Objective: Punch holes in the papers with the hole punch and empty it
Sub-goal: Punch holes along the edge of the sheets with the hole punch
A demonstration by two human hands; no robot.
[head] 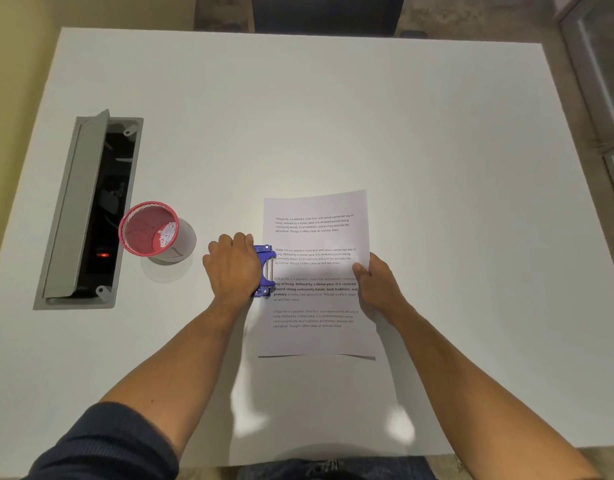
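Colours from my seat: the flat matte white tabletop (333, 116) fills most of the view. At about 9 o'clock sits a red wire-mesh cup (148, 228) with white paper bits in it, and past it a grey metal cable hatch (77, 216), black inside with a small red glow. Dead centre I've got a blue plastic-and-metal hole punch (264, 270) with silver pins. The white printed paper sheet (317, 271) carries black text, some lines bold. Dark navy sleeve (101, 445) at 7 o'clock.
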